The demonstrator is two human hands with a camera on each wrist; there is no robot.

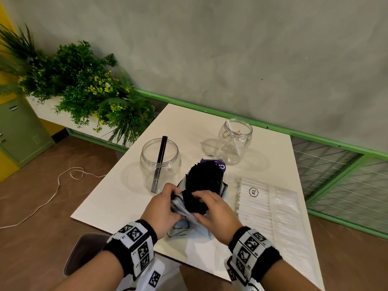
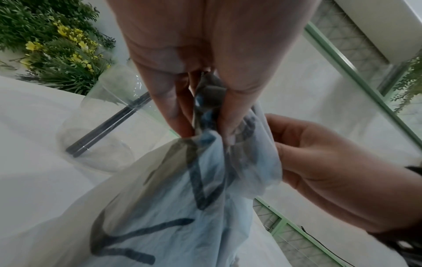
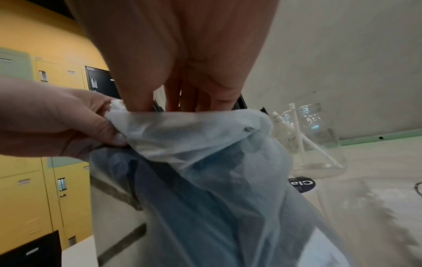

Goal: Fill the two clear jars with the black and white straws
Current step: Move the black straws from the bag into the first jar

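Observation:
Two clear jars stand on the white table [image 1: 130, 198]. The left jar [image 1: 160, 162] holds two black straws [image 1: 160, 160]; the right jar [image 1: 235, 141] holds a white straw [image 1: 234, 139]. A bundle of black straws [image 1: 204, 181] sticks out of a thin plastic bag [image 1: 182, 208] in front of me. My left hand [image 1: 175, 193] pinches the bag's edge [image 2: 205, 112]. My right hand [image 1: 199, 204] grips the black bundle at the bag's mouth, fingers reaching inside [image 3: 180, 106]. A flat pack of white straws [image 1: 266, 208] marked XL lies to the right.
A planter of green foliage [image 1: 84, 87] stands beyond the table's left corner. A green rail [image 1: 315, 139] with wire mesh runs along the wall behind. A white cord [image 1: 56, 185] lies on the brown floor. A purple label [image 1: 218, 165] sits behind the bundle.

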